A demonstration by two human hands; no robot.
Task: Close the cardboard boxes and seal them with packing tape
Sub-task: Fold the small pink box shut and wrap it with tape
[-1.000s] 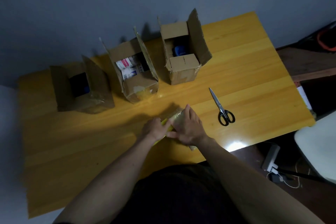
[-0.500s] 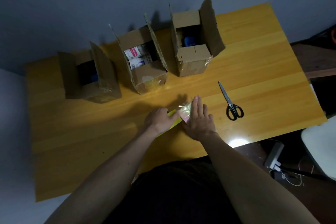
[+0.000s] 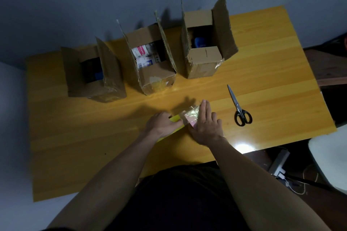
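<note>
Right hand point(image 3: 205, 127) lies flat, fingers straight and together, pressing a shiny clear tape piece point(image 3: 189, 116) onto my yellow wooden worktop point(image 3: 272, 73). Left hand point(image 3: 162, 124) just beside it, fingers curled, pinching the tape's near end w/ a yellow strip point(image 3: 174, 118). Three open brown cardboard boxes point(image 3: 155, 58) stand beyond both hands; black-handled scissors point(image 3: 239, 108) right of them.

Both forearms are bare from the bottom edge of the view up to the wrists, with no sleeves, watch or bracelet showing. The left hand point(image 3: 163, 124) and right hand point(image 3: 206, 127) are bare too, without gloves or rings that can be made out. Between the arms, low in the view, the person's torso is covered by a dark, plain garment point(image 3: 187, 199); the dim light hides its details.
</note>
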